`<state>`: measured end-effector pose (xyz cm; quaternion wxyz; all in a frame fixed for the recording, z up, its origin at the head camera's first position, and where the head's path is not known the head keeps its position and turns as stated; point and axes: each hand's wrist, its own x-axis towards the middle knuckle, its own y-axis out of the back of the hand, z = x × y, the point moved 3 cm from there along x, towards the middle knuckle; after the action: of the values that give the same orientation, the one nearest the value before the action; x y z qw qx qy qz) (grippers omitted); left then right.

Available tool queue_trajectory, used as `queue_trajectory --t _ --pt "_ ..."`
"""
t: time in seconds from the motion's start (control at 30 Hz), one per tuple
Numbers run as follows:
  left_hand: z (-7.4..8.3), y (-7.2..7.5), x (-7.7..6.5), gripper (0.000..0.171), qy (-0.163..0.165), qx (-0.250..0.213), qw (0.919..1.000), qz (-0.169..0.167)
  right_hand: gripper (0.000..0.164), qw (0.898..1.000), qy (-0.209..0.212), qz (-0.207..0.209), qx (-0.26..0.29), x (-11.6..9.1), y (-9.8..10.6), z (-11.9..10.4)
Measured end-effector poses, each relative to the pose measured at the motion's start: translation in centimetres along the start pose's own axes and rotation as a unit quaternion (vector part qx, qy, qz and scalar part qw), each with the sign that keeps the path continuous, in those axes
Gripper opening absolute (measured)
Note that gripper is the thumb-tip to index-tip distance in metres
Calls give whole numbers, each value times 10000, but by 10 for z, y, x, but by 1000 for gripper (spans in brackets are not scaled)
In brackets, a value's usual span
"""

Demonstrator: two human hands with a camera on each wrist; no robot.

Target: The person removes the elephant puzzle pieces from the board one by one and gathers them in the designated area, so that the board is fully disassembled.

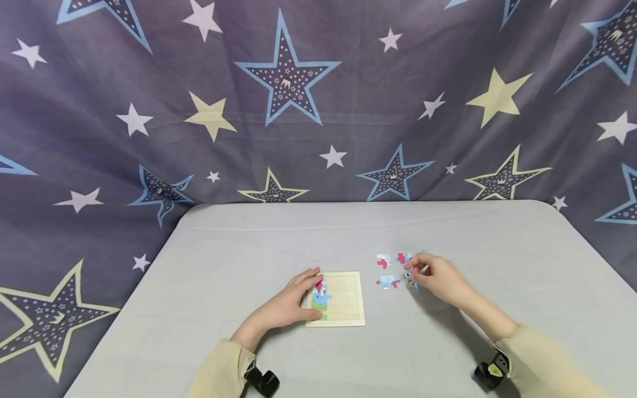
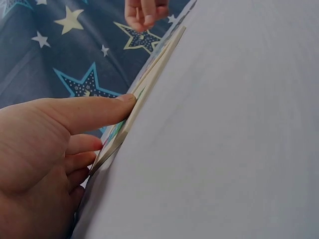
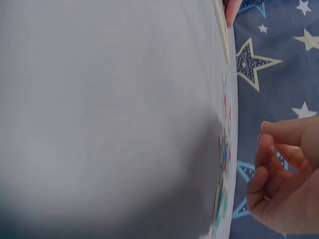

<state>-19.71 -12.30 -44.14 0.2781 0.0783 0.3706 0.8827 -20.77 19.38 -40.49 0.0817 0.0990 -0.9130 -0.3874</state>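
Observation:
A square wooden puzzle board [image 1: 343, 298] lies on the table, its left strip filled with colourful pieces [image 1: 320, 296]. My left hand [image 1: 293, 301] holds the board by its left side. The thumb lies on top near the front corner, as the left wrist view also shows, and the other fingers are at the far left edge. Loose jigsaw pieces [image 1: 387, 282] lie right of the board. My right hand [image 1: 440, 276] hovers over the rightmost ones with bent fingers; its thumb and forefinger are close together. In the right wrist view, no piece shows between these fingertips [image 3: 266, 128].
A pale cloth covers the table [image 1: 239, 249]. Behind it hangs a dark curtain [image 1: 348, 99] printed with stars. Another loose piece [image 1: 383, 260] lies at the back of the group, beside a red and blue one [image 1: 402, 258]. Black wrist cameras [image 1: 491, 371] sit at both sleeves.

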Motion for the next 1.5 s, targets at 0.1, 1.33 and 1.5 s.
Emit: queue_trajectory --t 0.1,1.33,1.5 --pt "2 1 0 80 104 49 9999 78 11 9999 21 -86 65 4 -7 -6" --pt "-1 2 1 89 156 58 9993 336 11 9946 548 -846 259 39 -73 -79" --pt "-2 2 0 89 143 54 9994 301 11 9942 585 -854 285 43 -83 -84"
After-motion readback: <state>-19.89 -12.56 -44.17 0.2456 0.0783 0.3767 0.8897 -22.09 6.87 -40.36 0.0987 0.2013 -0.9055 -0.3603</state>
